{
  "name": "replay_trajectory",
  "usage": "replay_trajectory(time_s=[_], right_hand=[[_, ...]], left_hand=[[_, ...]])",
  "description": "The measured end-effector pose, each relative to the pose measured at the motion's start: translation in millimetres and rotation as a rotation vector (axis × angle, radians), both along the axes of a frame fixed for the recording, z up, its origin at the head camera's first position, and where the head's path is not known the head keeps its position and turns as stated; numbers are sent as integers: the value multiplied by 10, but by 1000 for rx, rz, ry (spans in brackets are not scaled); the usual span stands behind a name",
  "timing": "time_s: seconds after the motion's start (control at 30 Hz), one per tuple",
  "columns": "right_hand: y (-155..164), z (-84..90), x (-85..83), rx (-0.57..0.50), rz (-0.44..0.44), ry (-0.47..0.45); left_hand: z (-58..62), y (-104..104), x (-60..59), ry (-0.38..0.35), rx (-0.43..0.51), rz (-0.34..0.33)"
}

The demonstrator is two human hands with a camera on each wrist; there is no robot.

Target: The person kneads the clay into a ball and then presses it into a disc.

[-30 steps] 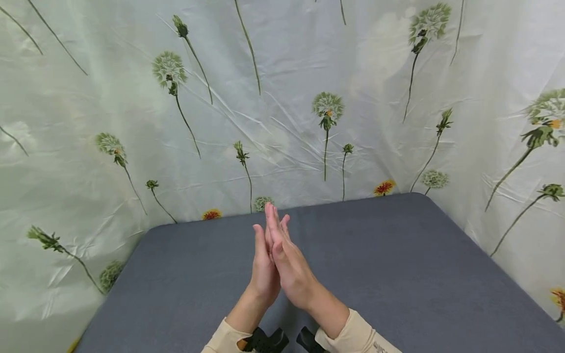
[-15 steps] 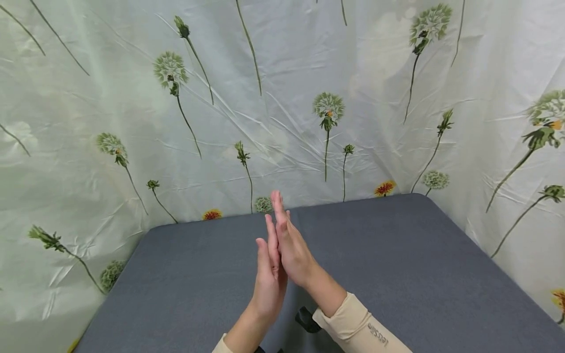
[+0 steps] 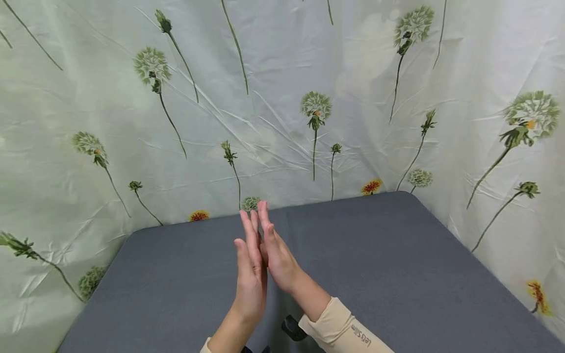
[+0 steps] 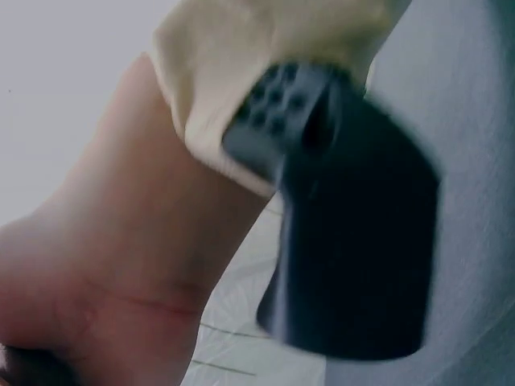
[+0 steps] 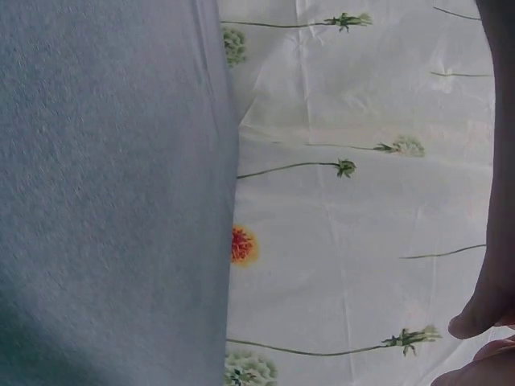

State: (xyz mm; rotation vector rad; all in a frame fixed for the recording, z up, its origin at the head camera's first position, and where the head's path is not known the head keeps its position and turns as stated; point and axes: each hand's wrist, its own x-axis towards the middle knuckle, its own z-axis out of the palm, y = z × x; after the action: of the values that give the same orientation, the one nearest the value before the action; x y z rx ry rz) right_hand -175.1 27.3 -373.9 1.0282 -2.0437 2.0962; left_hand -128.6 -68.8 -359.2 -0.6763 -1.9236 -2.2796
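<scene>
Both hands meet in the middle of the head view, above the grey table. The left hand (image 3: pixel 252 279) stands upright with straight fingers and its thumb toward me. Against its palm lies the right hand (image 3: pixel 282 264), slanting in from the right, its fingers also straight. No object shows between the palms; much of the inner surfaces is hidden. In the left wrist view a bare wrist (image 4: pixel 153 217) comes out of a beige sleeve (image 4: pixel 217 72). Along the right edge of the right wrist view are dark, partly cropped fingers (image 5: pixel 483 314).
Black wrist-worn devices sit by the sleeves, one device (image 3: pixel 293 328) under the right cuff and a large device (image 4: pixel 358 225) in the left wrist view. The grey table (image 3: pixel 375 274) spreads around the hands. A pale curtain (image 3: pixel 273 117) with dandelion prints hangs behind it.
The palms have slid against each other: the right hand went up past the left, then sank slightly. The head view has turned a little right, so the scene sits further left.
</scene>
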Motion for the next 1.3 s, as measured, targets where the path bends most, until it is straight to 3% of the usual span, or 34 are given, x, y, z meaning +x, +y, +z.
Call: replay_trajectory(time_s=[0.43, 0.73, 0.97, 1.3], right_hand=[[10, -52, 159, 6, 4, -15], [-47, -11, 352, -24, 10, 44], [-52, 37, 375, -49, -22, 76], [1, 111, 296, -44, -36, 106]], left_hand=[[55, -32, -282, 30, -71, 118], [102, -138, -502, -5, -58, 82], [17, -127, -485, -54, -97, 20], [-113, -21, -328, -16, -72, -1]])
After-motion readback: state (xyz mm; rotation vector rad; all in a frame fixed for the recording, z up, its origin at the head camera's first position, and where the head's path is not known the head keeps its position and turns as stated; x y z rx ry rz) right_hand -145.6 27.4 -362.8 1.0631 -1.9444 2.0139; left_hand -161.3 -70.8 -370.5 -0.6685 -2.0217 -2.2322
